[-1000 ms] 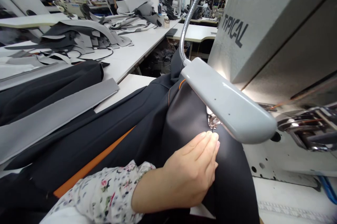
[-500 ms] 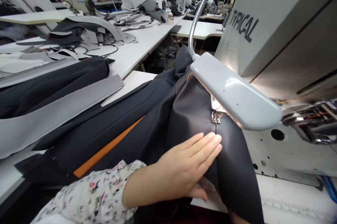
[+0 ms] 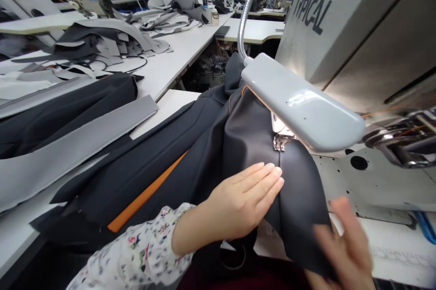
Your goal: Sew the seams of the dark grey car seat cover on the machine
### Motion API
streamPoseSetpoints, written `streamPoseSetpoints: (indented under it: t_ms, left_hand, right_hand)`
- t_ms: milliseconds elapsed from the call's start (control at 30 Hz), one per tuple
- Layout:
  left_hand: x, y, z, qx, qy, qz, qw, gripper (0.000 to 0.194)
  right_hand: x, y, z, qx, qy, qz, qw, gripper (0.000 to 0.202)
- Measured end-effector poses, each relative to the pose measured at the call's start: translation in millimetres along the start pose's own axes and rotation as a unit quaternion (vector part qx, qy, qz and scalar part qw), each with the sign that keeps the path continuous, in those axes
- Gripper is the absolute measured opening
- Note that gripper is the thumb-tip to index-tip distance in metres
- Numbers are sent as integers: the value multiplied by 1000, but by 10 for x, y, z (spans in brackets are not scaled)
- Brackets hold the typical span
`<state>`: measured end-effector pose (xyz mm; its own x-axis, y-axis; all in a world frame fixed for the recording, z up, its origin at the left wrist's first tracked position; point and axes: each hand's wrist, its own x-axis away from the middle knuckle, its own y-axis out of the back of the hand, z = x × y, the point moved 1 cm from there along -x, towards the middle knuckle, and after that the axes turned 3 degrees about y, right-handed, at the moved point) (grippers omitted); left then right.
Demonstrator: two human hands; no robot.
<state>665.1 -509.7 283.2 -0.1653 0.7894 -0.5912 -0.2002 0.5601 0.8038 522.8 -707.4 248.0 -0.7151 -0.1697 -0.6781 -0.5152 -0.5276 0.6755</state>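
A dark leather-like piece (image 3: 301,185) with a seam lies under the metal presser foot (image 3: 279,142) of a sewing machine (image 3: 327,22). My left hand (image 3: 241,201) rests flat on it, left of the seam and just below the foot, fingers stretched out side by side. At the lower right, my right hand (image 3: 347,244) is smeared by motion beside the piece's right edge, its thumb and fingers spread. Orange stitching shows on the material behind, and an orange strip (image 3: 146,194) lies along the dark fabric to the left.
A grey lamp (image 3: 303,103) on a bendable metal neck hangs over the presser foot. Grey and dark cut pieces (image 3: 105,37) are piled on the white table (image 3: 180,53) at the left. A blue object (image 3: 424,227) lies at the right edge.
My right hand has come up into view at the lower right. My left hand remains flat on the piece, near the seam. The view has shifted slightly.
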Motion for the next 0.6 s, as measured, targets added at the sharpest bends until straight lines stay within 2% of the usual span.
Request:
streamPoseSetpoints:
  t_ms: [100, 167, 233, 400, 600]
  left_hand:
    - [-3, -26, 42, 7, 6, -4, 1000, 40]
    - [-15, -41, 86, 13, 13, -9, 1000, 40]
    - [-36, -58, 143, 26, 13, -17, 999, 38]
    - [-97, -97, 342, 97, 16, -45, 994, 34]
    - [-126, -65, 597, 252, 9, -16, 967, 31]
  right_hand:
    - [-96, 54, -22, -5, 72, 46, 996, 30]
    - [-162, 88, -41, -2, 87, 40, 995, 30]
    - [-213, 89, -68, -5, 74, 19, 997, 30]
    - [-255, 9, -133, -26, 49, 20, 998, 32]
    - [-252, -32, -232, -18, 32, 14, 999, 35]
